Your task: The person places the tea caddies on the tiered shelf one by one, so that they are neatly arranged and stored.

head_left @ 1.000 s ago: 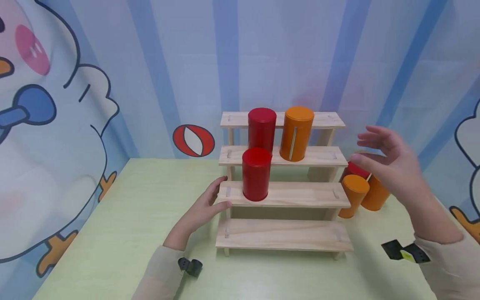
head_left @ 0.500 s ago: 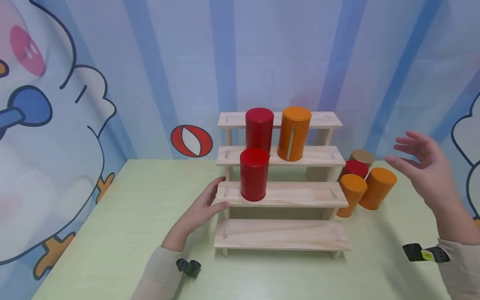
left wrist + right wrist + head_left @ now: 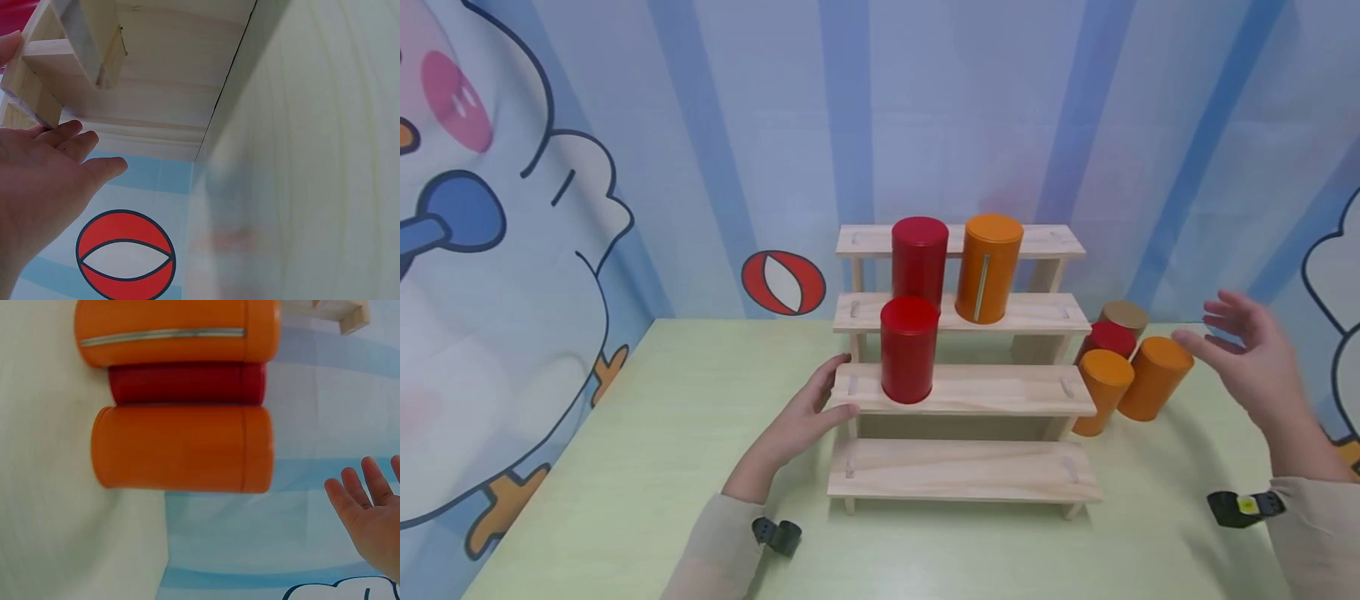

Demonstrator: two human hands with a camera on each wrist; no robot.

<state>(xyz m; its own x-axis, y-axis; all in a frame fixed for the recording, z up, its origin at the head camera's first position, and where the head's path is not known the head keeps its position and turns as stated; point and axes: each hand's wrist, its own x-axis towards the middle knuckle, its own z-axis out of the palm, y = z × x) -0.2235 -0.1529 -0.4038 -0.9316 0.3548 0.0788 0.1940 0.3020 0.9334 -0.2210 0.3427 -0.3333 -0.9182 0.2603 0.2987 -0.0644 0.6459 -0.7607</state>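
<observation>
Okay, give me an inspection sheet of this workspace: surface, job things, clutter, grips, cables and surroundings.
Surface: pale green table, partly hidden by the stand.
Job things: four-shelf wooden stand; third shelf up, rear red can and zipped orange can; second shelf up, front red can; bottom and top shelves, no cans. On the table at the right, two orange cans, a partly hidden red can and a brown-lidded one.
Clutter: nothing seen.
Grips: left hand holds the second shelf's left end; right hand, beside the table cans, holds nothing.
Cables: nothing seen.
Surroundings: blue striped backdrop with cartoon prints.
</observation>
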